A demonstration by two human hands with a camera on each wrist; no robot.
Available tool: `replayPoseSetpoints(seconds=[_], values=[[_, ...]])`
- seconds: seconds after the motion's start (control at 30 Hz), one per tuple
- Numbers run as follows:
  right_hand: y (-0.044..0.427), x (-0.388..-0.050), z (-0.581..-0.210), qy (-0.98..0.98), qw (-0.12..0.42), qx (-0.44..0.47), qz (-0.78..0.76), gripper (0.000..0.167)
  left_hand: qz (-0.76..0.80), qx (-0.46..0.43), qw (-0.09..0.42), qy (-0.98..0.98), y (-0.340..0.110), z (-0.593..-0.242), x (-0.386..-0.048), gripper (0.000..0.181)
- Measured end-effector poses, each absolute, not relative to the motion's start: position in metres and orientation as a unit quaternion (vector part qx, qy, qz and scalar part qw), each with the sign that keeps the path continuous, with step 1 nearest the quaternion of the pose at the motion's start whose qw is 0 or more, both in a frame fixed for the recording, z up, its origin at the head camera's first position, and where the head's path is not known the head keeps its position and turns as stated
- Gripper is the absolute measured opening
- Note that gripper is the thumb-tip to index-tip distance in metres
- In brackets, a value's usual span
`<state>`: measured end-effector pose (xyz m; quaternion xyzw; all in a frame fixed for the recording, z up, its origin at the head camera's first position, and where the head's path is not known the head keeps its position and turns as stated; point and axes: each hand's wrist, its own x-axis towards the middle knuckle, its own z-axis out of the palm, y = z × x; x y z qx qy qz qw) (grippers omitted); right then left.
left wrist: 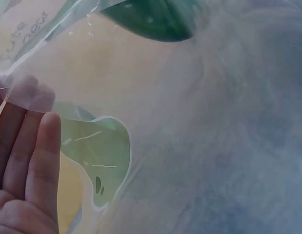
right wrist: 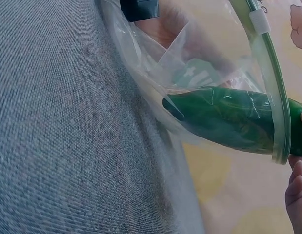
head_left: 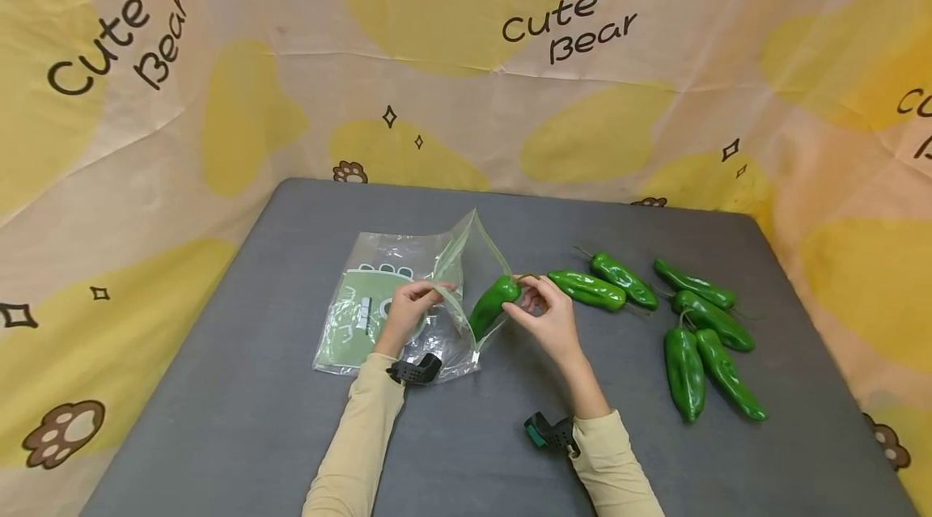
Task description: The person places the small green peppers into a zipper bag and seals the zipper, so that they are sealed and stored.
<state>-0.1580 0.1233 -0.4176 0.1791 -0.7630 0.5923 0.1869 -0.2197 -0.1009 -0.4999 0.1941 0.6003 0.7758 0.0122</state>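
Observation:
My left hand [head_left: 405, 313] pinches the open rim of a clear plastic zip bag [head_left: 342, 331] with a green printed picture. The bag's mouth gapes toward the right. At that mouth my right hand [head_left: 551, 316] holds a green pepper [head_left: 491, 305] by its stem end. In the right wrist view the tapered end of the pepper [right wrist: 219, 117] lies inside the bag, past the green zip strip [right wrist: 282, 112]. Left fingers [left wrist: 43, 161] show behind the clear film in the left wrist view, where only part of the pepper [left wrist: 151, 19] appears.
Two loose green peppers [head_left: 624, 281] lie just beyond my right hand. Farther right, several more peppers [head_left: 684, 371] are grouped on the grey table [head_left: 240, 387]. A printed cloth [head_left: 451, 31] hangs behind and along the sides of the table.

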Motion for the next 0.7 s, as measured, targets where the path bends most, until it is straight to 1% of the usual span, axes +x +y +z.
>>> replayPoseSetpoints(seconds=[0.1,0.23,0.3,0.37,0.5,0.7], values=[[0.1232,-0.1575,-0.4178,-0.763,0.186,0.179,0.593,0.032,0.775,0.185,0.007,0.604,-0.0991,-0.4963,-0.2187,0.011],[0.1234,-0.1574,-0.4181,-0.766,0.187,0.17,0.591,0.031,0.774,0.172,0.001,0.609,-0.0967,-0.4919,-0.2177,0.027],[0.1234,-0.1572,-0.4176,-0.77,0.183,0.16,0.59,0.031,0.775,0.161,-0.004,0.61,-0.0957,-0.4903,-0.2174,0.03],[0.1236,-0.1571,-0.4174,-0.775,0.176,0.15,0.588,0.033,0.777,0.152,-0.008,0.611,-0.0947,-0.4894,-0.2174,0.026],[0.1241,-0.1567,-0.4167,-0.784,0.162,0.125,0.585,0.034,0.777,0.152,-0.021,0.611,-0.0926,-0.4897,-0.2188,0.01],[0.1233,-0.1537,-0.4145,-0.793,0.16,0.114,0.577,0.028,0.773,0.178,-0.035,0.608,-0.091,-0.4903,-0.2184,0.011]])
